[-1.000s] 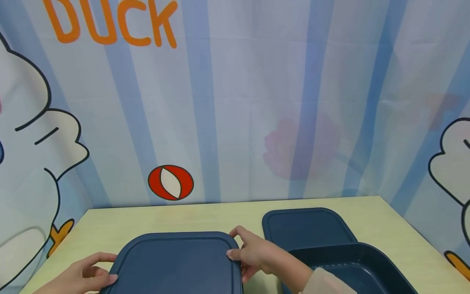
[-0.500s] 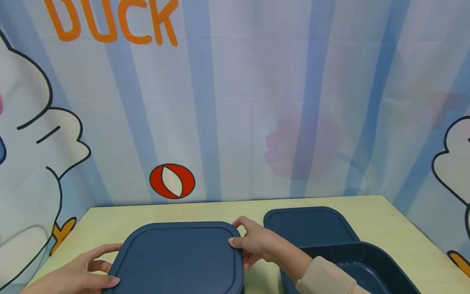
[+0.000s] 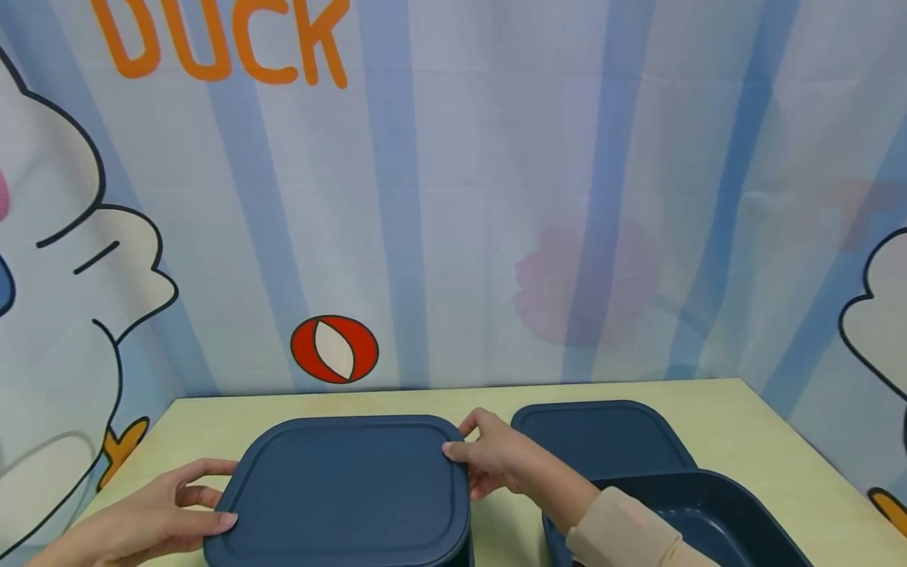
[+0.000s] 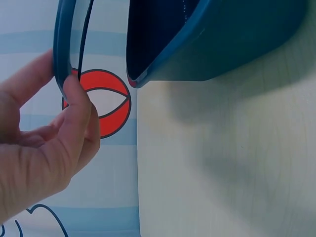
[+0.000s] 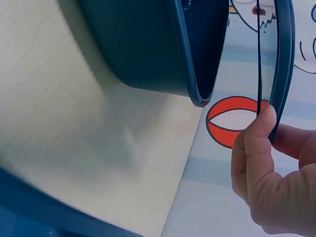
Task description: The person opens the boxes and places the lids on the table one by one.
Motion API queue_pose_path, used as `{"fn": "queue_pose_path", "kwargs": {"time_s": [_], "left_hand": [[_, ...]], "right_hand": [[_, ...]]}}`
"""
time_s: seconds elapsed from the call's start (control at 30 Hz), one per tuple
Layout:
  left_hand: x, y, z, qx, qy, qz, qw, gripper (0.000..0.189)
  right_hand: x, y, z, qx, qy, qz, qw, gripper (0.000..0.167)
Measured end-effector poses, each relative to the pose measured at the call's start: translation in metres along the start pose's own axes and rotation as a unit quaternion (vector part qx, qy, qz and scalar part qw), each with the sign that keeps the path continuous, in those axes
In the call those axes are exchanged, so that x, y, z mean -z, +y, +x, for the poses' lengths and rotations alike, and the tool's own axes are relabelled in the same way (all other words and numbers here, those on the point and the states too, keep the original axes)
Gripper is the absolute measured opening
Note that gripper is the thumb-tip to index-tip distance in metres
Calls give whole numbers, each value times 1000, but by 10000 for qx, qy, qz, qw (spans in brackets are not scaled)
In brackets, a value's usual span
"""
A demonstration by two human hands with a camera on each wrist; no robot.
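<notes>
A dark blue rounded rectangular lid [image 3: 340, 492] is held level by both hands. My left hand [image 3: 166, 516] pinches its left edge between thumb and fingers. At the far right corner, my right hand [image 3: 499, 457] pinches the rim, thumb on top. Below the lid stands a deep dark blue container [image 4: 242, 54], its open rim facing up. Both wrist views show a gap between the lid [image 5: 284, 54] and that rim. In the head view the lid hides nearly all of this container.
On the right is a second dark blue container [image 3: 680, 484], uncovered, its near part cut off by the frame. Another dark blue lid [image 3: 602, 437] lies behind it on the pale wooden table [image 3: 786, 480]. A printed curtain [image 3: 453, 197] borders the table's back.
Both hands have carried the lid forward, away from the body, so it sits higher in the head view. The container and lid on the right stay where they were.
</notes>
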State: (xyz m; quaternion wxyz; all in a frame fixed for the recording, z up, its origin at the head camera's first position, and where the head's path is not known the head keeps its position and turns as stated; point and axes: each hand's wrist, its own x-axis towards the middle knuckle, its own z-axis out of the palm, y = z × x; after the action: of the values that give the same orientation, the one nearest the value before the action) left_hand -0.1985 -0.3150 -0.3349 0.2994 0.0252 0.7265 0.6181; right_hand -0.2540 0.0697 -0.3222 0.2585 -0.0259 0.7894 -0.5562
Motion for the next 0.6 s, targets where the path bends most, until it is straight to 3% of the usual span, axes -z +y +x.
{"fn": "queue_pose_path", "kwargs": {"time_s": [0.33, 0.6], "left_hand": [[-4, 6, 5, 288, 464, 391, 9977, 60], [-4, 12, 5, 355, 680, 306, 9966, 63]], "right_hand": [[3, 1, 5, -89, 203, 142, 9997, 21], [2, 4, 8, -81, 149, 287, 9994, 23]]}}
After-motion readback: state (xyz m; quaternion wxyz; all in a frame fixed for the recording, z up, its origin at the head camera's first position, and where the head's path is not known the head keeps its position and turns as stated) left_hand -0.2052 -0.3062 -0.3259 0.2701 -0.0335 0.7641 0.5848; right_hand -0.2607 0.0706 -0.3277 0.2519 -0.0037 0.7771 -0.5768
